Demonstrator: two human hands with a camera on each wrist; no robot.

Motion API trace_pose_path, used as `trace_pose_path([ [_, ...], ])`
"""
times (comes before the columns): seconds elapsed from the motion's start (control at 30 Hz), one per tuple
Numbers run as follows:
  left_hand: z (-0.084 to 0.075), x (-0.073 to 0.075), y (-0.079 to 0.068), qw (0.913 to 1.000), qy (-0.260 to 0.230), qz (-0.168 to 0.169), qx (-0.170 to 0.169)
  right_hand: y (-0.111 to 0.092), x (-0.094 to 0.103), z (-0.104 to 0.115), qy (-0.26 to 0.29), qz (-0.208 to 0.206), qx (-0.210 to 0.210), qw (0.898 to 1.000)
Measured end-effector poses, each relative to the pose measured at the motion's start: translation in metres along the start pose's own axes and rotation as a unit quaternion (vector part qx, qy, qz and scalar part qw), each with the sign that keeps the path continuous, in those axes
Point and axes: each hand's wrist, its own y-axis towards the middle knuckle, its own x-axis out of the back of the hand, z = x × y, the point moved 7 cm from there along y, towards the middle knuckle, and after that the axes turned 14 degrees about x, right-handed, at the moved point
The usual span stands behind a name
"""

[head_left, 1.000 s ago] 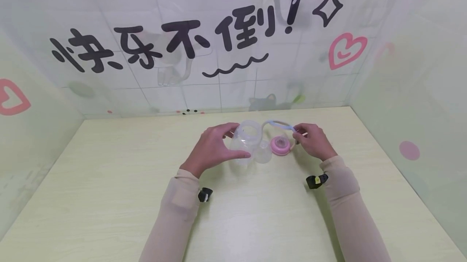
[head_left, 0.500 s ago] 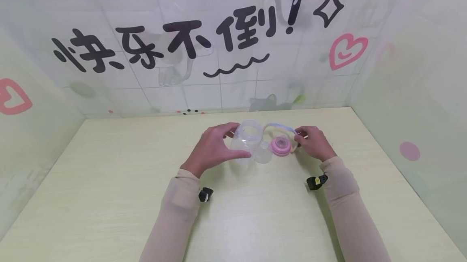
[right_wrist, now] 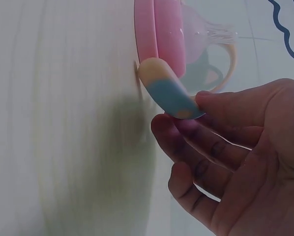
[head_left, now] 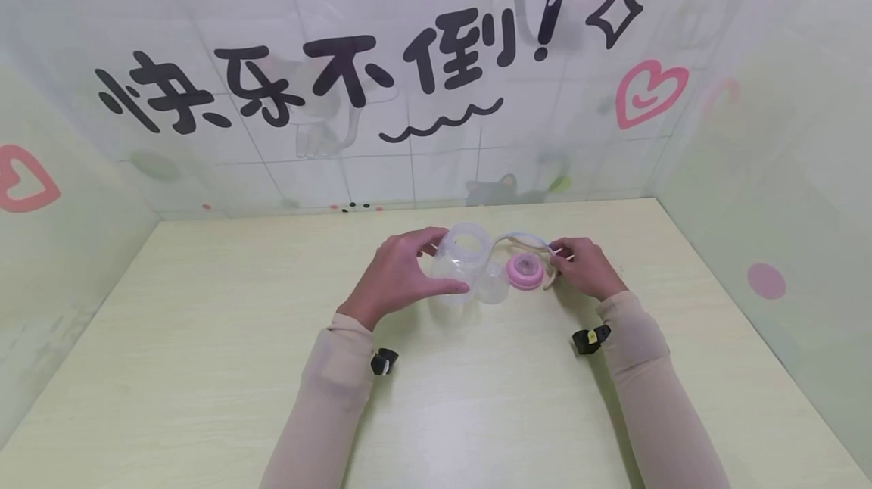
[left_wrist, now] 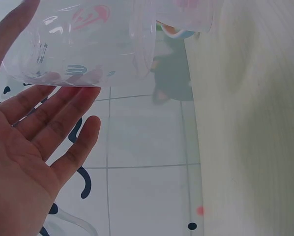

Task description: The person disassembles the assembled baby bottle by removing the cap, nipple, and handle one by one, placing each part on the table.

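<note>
In the head view my left hand (head_left: 398, 275) grips a clear baby bottle (head_left: 458, 266), its thumb and fingers round the side and its mouth uncovered. Printed pictures show on the bottle's wall in the left wrist view. To its right stands a clear dome-shaped cap (head_left: 492, 284). A pink collar (head_left: 524, 274) with a clear teat sits further right on the table. Arching behind the collar is a curved, thin handle (right_wrist: 169, 93) in cream and blue. My right hand (head_left: 583, 266) pinches one end of it between thumb and fingertips, beside the collar.
A pale wooden table (head_left: 204, 360) lies under everything. Behind it rises a white printed wall (head_left: 327, 179) with black lettering, and a side wall (head_left: 783, 194) borders the right. Black wrist cameras (head_left: 591, 339) sit on both sleeves.
My right hand has shifted slightly down, and the handle has turned, so both of its arms now show apart. My left hand and the bottle have stayed in place.
</note>
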Motion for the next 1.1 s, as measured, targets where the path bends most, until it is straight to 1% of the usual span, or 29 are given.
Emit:
trace_pose_path([
  [0.33,0.001,0.002,-0.001,1.0000,-0.002,-0.002,0.003,0.000,0.001,0.003,-0.014,0.000,0.004,1.000],
  [0.43,0.002,0.002,-0.001,1.0000,-0.006,-0.001,0.003,-0.001,0.006,0.009,-0.020,-0.009,0.006,1.000],
  [0.57,0.004,0.002,0.001,0.9998,-0.020,0.002,0.003,-0.001,0.015,0.024,-0.027,-0.038,0.020,0.999],
  [0.7,0.006,0.002,0.002,0.9993,-0.035,0.004,0.012,-0.001,0.025,0.046,-0.020,-0.096,0.059,0.993],
  [0.8,0.008,0.003,0.002,0.9985,-0.052,0.008,0.019,0.000,0.028,0.068,0.017,-0.147,0.113,0.983],
  [0.87,0.008,0.002,0.003,0.9979,-0.060,0.013,0.022,0.000,0.025,0.085,0.047,-0.161,0.151,0.974],
  [0.93,0.009,0.001,0.003,0.9973,-0.067,0.018,0.025,0.002,0.016,0.099,0.083,-0.154,0.181,0.968],
  [1.0,0.010,0.001,0.003,0.9967,-0.072,0.024,0.029,0.003,0.003,0.112,0.114,-0.125,0.201,0.965],
  [1.1,0.012,-0.001,0.003,0.9956,-0.082,0.033,0.033,0.004,-0.014,0.127,0.143,-0.084,0.214,0.963],
])
